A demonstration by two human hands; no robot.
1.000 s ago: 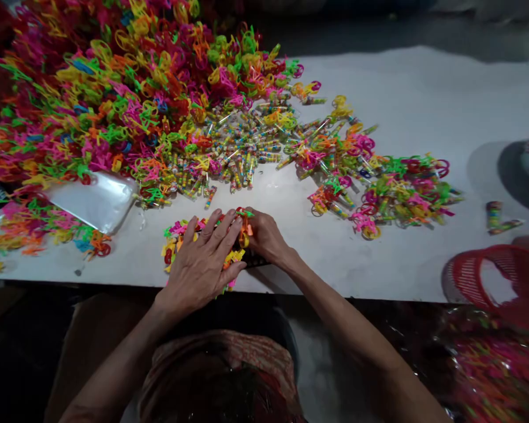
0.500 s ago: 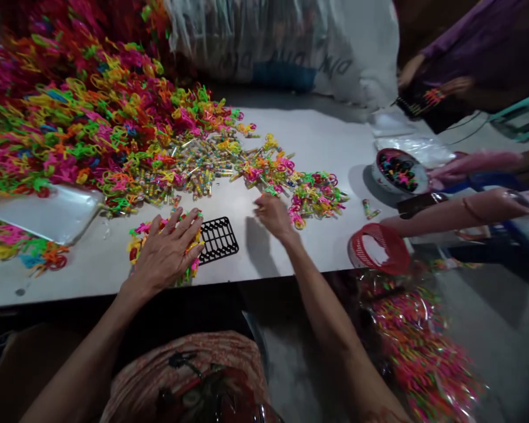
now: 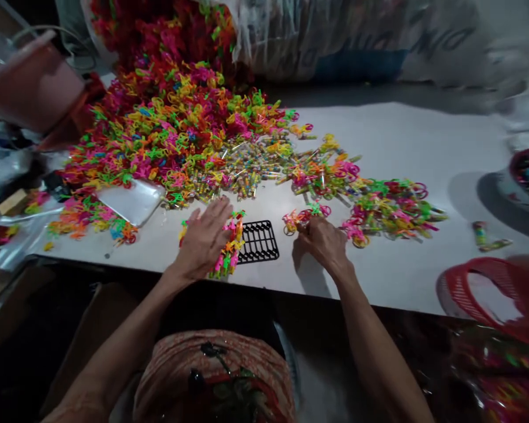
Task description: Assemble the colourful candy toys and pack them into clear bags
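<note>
The one head-worn view looks forward and steeply down at close range. The left hand (image 3: pixel 205 238) and right hand (image 3: pixel 324 241) fall near its middle; patterned cloth (image 3: pixel 220 346) shows nearer than the hands, the white surface (image 3: pixel 401 141) and plastic sack (image 3: pixel 361 50) beyond.

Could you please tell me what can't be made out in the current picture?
In the head view:
Right hand: its grip is hidden by its own back and blur.
Black rack: left part covered by colourful pieces and the left hand.
Bowl: cut off by the right edge.
Sack: lettering too blurred.
</note>
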